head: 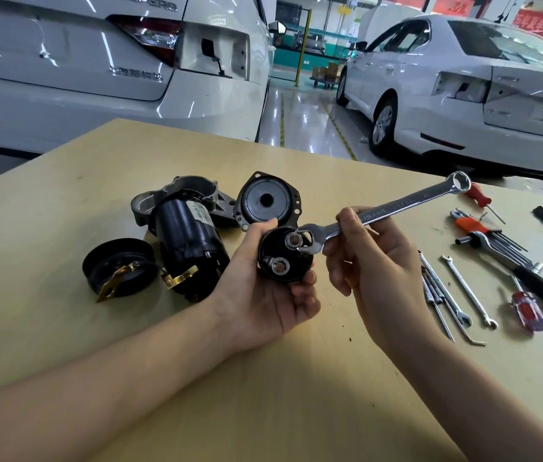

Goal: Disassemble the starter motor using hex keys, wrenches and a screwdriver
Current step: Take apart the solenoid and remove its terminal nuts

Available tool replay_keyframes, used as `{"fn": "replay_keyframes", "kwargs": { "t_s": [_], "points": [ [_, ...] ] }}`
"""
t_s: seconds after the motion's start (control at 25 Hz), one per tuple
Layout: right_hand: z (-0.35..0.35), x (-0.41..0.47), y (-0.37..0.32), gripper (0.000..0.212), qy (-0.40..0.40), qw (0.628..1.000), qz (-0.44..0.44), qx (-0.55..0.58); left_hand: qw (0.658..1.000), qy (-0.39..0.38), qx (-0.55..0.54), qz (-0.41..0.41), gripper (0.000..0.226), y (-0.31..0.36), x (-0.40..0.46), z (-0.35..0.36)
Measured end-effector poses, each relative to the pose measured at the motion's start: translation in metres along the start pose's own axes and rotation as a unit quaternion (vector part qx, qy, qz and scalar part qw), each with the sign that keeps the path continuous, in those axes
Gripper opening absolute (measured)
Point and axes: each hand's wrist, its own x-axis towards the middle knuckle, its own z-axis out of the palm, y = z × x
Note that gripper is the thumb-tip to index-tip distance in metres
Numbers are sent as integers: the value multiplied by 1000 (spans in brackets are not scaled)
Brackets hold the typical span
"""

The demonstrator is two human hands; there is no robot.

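My left hand (265,295) grips a black solenoid cap (280,261) with two threaded terminals on its face. My right hand (370,258) holds a chrome combination wrench (393,206) by its shaft. The wrench's open jaw sits around the nut on the upper terminal (295,241). On the table (263,395) to the left lies the black starter motor body (190,241) with its aluminium nose housing (176,195). A round end cover (265,200) stands behind my left hand. A black brush-holder cap (118,266) with a brass strip lies at the far left.
To the right on the table lie small wrenches (467,291), thin rods (437,305), a hex key set (477,226), a ratchet handle (530,278) and two red-handled screwdrivers (527,310) (478,195). White cars stand beyond the table's far edge.
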Motion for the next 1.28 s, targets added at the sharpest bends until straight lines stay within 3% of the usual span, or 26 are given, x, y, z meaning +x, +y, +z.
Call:
{"fn": "replay_keyframes", "kwargs": {
  "t_s": [0.2, 0.4, 0.48, 0.56, 0.64, 0.72, 0.76, 0.8, 0.92, 1.0, 1.12, 1.28],
  "points": [
    [0, 13, -9, 17, -52, 997, 2, -54, 1000, 10, -1, -1, 48, 0, 0, 0],
    [19, 51, -32, 26, -206, 958, 4, -201, 1000, 8, -9, -16, 48, 1, -1, -1],
    [35, 61, -40, 28, -304, 910, -22, -282, 1000, 1, -10, -16, 50, 1, -1, 1],
    [52, 66, -45, 28, -401, 836, -31, -373, 1000, -1, -18, -10, 58, 0, -1, 1],
    [65, 68, -46, 28, -455, 752, -52, -474, 1000, -1, -25, -4, 59, -1, 1, -1],
    [71, 68, -47, 27, -476, 701, -79, -525, 1000, 0, -26, -4, 57, -2, 2, -2],
    [71, 67, -47, 27, -475, 703, -90, -522, 1000, 0, -26, -4, 56, -1, 2, -3],
    [69, 65, -46, 26, -460, 731, -101, -494, 1000, 1, -25, -7, 55, 0, 1, -2],
    [46, 58, -42, 26, -286, 907, -122, -285, 1000, 6, -18, -15, 49, 0, 0, 0],
    [23, 47, -37, 27, -159, 973, -86, -147, 1000, 10, -17, -16, 48, 0, 0, -1],
    [0, 26, -22, 20, -59, 997, -18, -43, 1000, 8, -10, -15, 48, 0, 0, -1],
    [-6, 8, -6, 14, 20, 1000, 14, 8, 1000, 3, -13, -13, 49, 1, 0, -1]
  ]
}}
